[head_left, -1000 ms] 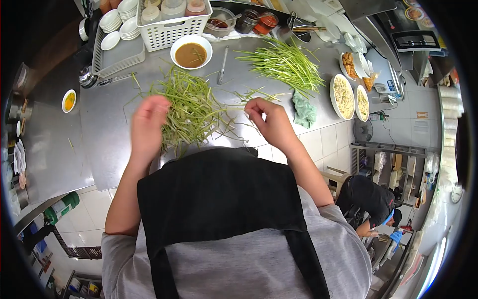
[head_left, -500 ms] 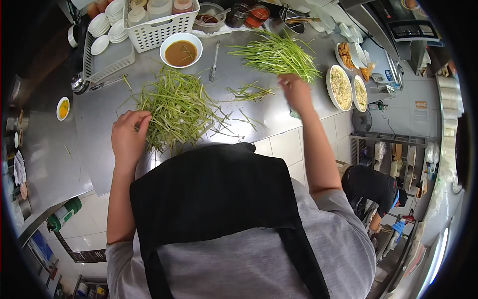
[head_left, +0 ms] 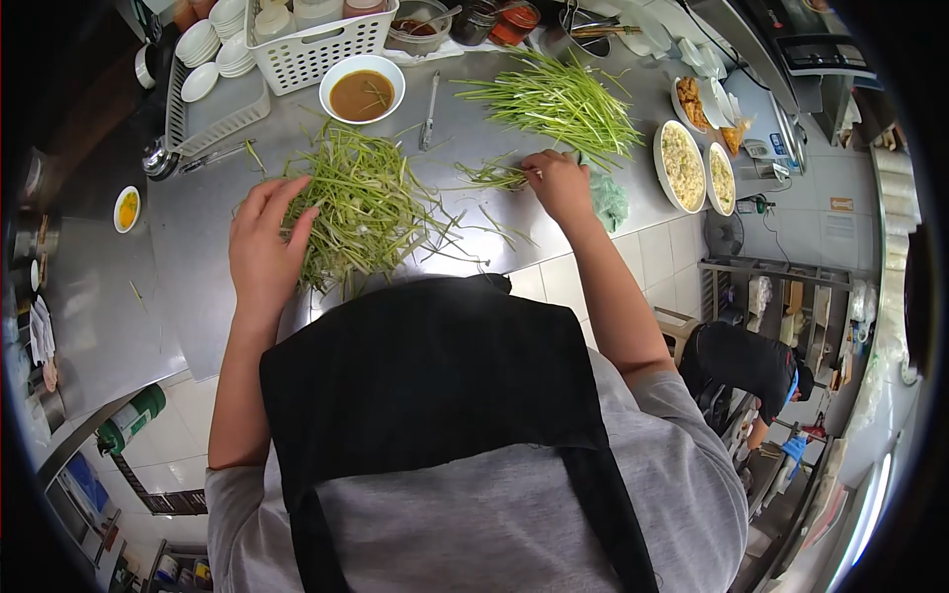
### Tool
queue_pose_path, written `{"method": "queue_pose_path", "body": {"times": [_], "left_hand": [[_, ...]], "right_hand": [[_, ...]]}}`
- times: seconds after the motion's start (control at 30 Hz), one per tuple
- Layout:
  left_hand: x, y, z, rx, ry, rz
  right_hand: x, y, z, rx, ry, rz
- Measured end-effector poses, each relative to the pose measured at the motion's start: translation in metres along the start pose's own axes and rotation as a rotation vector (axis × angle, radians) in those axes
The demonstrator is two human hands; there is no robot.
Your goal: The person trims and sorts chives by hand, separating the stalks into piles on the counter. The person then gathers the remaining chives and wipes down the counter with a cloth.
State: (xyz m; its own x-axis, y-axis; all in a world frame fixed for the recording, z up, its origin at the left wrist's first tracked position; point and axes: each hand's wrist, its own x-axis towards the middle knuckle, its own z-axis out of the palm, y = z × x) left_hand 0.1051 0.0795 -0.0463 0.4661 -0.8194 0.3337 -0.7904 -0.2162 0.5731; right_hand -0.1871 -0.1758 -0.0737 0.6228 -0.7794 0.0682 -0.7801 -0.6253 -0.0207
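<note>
A loose, tangled heap of thin green stalks that look like chives (head_left: 361,203) lies on the steel counter (head_left: 109,287). At its left edge my left hand (head_left: 265,235) rests with fingers apart, fingertips touching the stalks. My right hand (head_left: 561,188) is over the right end of a small bunch of stalks (head_left: 484,175), its fingers pinched together on them; the exact grip is partly hidden. Behind it lies a neater, aligned pile of long green stalks (head_left: 559,104). Beside my right wrist is a crumpled pale green cloth or bag (head_left: 608,201).
A white bowl of brown sauce (head_left: 362,96) and a slim metal-handled tool (head_left: 430,111) lie behind the heap. White baskets (head_left: 316,54) stand back left. Bowls of pale food (head_left: 680,168) line the right edge. Another person (head_left: 741,371) bends over at far right.
My right hand has moved left and down from the aligned pile to the small bunch, uncovering the green cloth or bag. My left hand's fingers have spread and shifted upward along the heap.
</note>
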Motion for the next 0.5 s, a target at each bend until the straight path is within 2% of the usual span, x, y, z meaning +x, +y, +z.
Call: {"method": "queue_pose_path", "body": {"times": [0.17,0.2,0.27,0.37,0.47,0.5], "left_hand": [[0.004,0.019,0.002,-0.059,-0.018,0.094],[0.005,0.022,0.004,-0.056,-0.014,0.086],[0.009,0.029,0.011,-0.09,-0.062,0.206],[0.016,0.053,0.021,-0.101,-0.069,0.274],[0.019,0.066,0.025,-0.083,-0.071,0.339],[0.019,0.066,0.025,-0.037,-0.158,0.358]], "right_hand": [[-0.003,-0.016,-0.01,-0.024,0.056,-0.081],[-0.004,-0.022,-0.016,-0.022,0.103,-0.134],[-0.006,-0.04,-0.03,-0.018,0.148,-0.193],[-0.014,-0.079,-0.058,0.046,0.207,-0.396],[-0.022,-0.102,-0.073,0.097,0.232,-0.458],[-0.025,-0.107,-0.076,0.133,0.234,-0.464]]}}
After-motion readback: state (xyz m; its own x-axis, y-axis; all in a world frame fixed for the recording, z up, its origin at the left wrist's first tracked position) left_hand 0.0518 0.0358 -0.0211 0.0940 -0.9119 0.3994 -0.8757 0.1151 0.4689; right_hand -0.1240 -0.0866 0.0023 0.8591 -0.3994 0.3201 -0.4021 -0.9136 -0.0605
